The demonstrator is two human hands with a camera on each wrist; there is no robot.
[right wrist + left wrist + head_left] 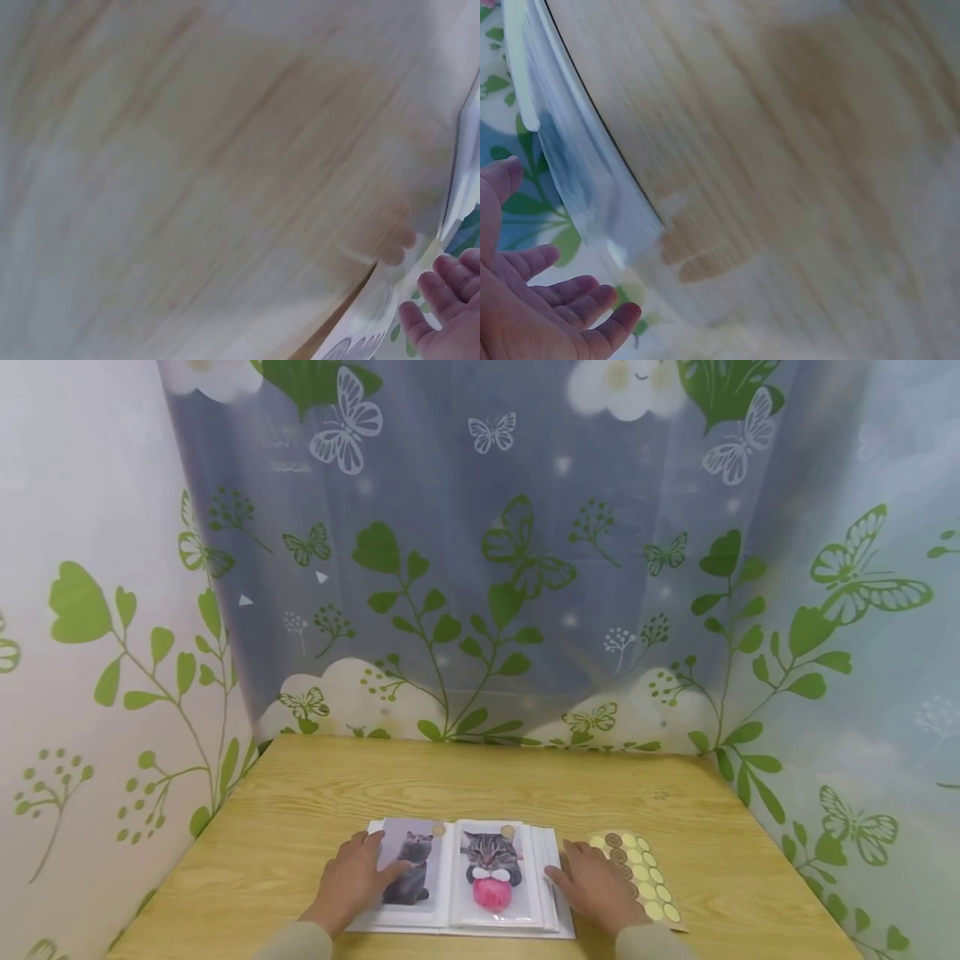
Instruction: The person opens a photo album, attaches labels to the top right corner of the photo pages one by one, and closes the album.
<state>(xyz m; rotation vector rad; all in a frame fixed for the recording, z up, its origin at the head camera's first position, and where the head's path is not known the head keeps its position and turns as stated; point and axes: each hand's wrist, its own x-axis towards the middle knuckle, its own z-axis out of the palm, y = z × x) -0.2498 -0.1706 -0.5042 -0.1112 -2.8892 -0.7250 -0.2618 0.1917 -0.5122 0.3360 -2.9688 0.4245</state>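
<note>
A small white photo album (447,881) lies open flat on the table in the head view. Its left page shows a photo of a grey cat (417,870); the right page has a tabby cat photo (491,860) with a pink ball shape. My left hand (351,881) rests on the left page's outer edge, thumb reaching over the photo. At the right edge lies my right hand (597,885), thumb toward the album and fingers beside a sheet of round stickers (647,875). Both wrist views show spread, relaxed fingers.
The wood-grain table (487,777) extends behind the album. A printed curtain (465,568) with leaves and butterflies hangs along the back and both sides. Yellow and brown circles cover the sticker sheet, which lies partly under the right hand in the head view.
</note>
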